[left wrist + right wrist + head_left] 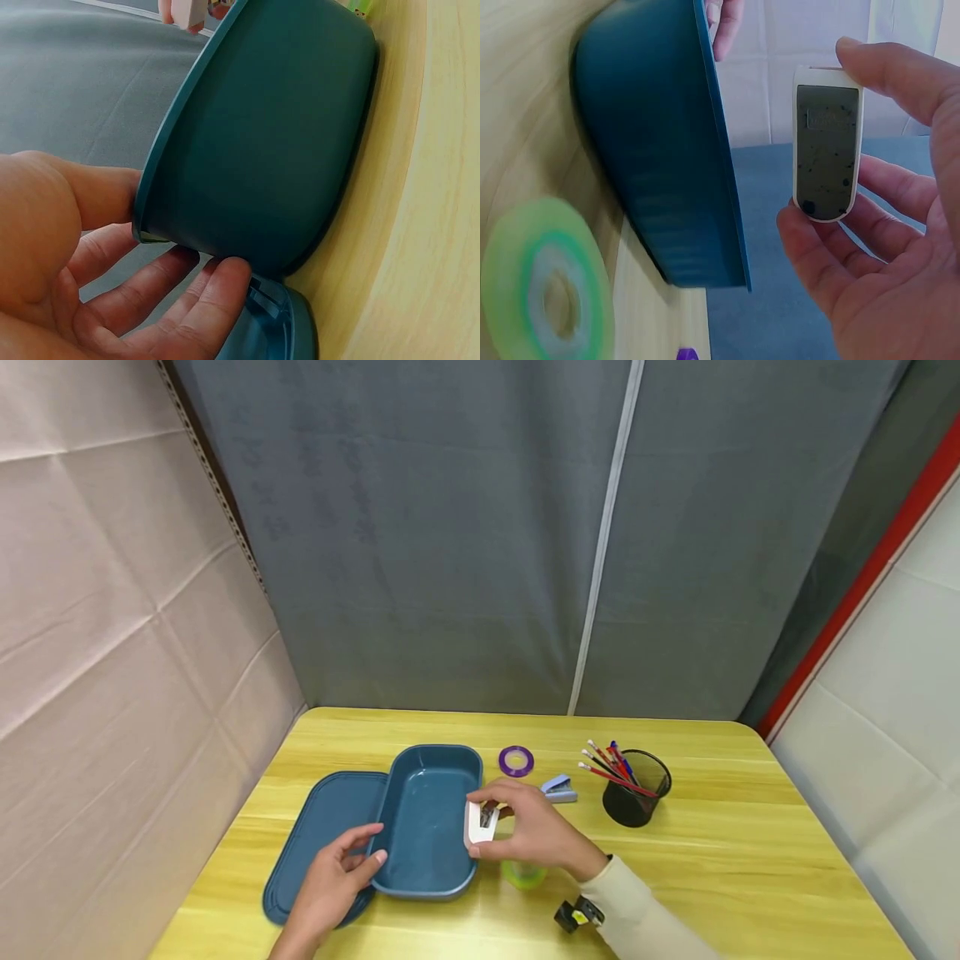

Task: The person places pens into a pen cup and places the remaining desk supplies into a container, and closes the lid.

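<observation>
A deep blue plastic box (427, 881) stands uncovered, partly over its flat blue lid (288, 868). My left hand (330, 881) holds the box by its left rim, with fingers against the outer wall in the left wrist view. Above the right rim, my right hand (528, 827) pinches a small white device (472, 835) between thumb and fingers. In the right wrist view its rounded grey underside (826, 150) shows, dotted with dark specks. Its exact kind is not clear. Below the right hand lies a yellow-green tape roll (592, 277), partly hidden in the head view.
Behind the right hand are a purple tape roll (502, 762) and a light-blue stapler (559, 788). Farther right, a black mesh pen cup (628, 810) holds several pencils and pens. A grey curtain (450, 568) hangs behind the wooden table (720, 843).
</observation>
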The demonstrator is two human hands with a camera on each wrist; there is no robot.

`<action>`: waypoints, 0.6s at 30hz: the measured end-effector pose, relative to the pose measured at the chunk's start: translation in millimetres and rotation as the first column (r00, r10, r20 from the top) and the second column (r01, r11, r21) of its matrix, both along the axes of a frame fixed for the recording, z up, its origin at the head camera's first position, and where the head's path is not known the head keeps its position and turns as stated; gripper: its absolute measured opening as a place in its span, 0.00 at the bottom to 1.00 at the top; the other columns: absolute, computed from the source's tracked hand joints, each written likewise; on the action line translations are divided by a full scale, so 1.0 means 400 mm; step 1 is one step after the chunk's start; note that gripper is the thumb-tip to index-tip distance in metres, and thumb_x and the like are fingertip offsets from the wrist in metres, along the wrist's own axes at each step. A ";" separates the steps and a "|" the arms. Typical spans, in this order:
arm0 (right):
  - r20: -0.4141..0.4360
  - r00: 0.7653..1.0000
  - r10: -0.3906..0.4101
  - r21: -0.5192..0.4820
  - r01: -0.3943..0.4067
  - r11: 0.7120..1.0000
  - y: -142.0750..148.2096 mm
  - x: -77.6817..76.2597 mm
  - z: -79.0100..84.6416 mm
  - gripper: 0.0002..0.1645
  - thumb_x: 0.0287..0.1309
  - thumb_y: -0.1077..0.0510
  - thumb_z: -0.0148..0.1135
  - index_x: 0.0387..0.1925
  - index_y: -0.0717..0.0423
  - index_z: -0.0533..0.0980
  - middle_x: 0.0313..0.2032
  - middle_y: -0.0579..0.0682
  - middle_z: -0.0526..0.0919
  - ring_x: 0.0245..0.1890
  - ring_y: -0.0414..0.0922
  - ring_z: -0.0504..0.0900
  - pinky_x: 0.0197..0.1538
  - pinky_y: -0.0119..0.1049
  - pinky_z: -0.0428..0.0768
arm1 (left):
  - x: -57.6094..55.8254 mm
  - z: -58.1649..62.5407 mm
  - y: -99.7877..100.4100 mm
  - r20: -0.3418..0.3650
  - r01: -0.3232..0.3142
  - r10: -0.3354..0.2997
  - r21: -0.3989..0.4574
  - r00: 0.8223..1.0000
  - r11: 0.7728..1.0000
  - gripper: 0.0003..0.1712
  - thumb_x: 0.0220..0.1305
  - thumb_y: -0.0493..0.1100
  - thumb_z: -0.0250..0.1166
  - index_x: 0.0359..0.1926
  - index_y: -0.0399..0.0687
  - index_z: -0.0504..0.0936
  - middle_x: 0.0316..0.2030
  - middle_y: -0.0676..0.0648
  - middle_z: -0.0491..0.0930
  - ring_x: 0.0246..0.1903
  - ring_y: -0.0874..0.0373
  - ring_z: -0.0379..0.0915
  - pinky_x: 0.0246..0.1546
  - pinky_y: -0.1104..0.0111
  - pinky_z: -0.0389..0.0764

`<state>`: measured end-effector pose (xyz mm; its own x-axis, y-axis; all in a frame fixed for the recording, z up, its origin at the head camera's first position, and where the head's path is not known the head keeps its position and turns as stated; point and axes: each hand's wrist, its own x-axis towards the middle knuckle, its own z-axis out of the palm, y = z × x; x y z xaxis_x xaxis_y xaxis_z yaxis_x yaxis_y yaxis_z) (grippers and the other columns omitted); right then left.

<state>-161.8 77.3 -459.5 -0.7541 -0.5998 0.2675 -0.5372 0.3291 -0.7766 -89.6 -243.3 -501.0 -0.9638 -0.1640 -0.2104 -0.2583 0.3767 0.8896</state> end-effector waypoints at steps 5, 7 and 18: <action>0.011 1.000 0.028 -0.026 -0.028 0.999 -0.033 -0.005 -0.004 0.38 0.50 0.44 0.85 0.61 0.52 0.82 0.53 0.43 0.85 0.48 0.40 0.81 0.52 0.45 0.89 | 0.001 0.002 0.000 0.003 0.001 -0.001 0.002 1.000 1.000 0.27 0.70 0.47 0.73 0.68 0.54 0.80 0.69 0.33 0.75 0.58 0.42 0.84 0.44 0.55 0.89; 0.032 0.999 0.029 -0.026 -0.028 0.999 -0.047 -0.006 -0.004 0.38 0.50 0.46 0.85 0.62 0.52 0.82 0.53 0.43 0.84 0.48 0.40 0.80 0.53 0.46 0.88 | 0.000 0.002 0.001 0.005 0.001 -0.001 0.004 1.000 1.000 0.28 0.70 0.48 0.73 0.68 0.55 0.81 0.69 0.33 0.75 0.58 0.42 0.84 0.44 0.55 0.89; 0.011 1.000 -0.001 0.079 0.000 0.997 -0.125 -0.032 -0.017 0.38 0.52 0.39 0.83 0.63 0.45 0.82 0.51 0.41 0.83 0.44 0.38 0.79 0.44 0.28 0.83 | 0.001 0.000 0.005 -0.005 -0.003 0.003 -0.019 1.000 1.000 0.28 0.69 0.50 0.73 0.69 0.55 0.80 0.70 0.33 0.75 0.59 0.39 0.83 0.44 0.55 0.89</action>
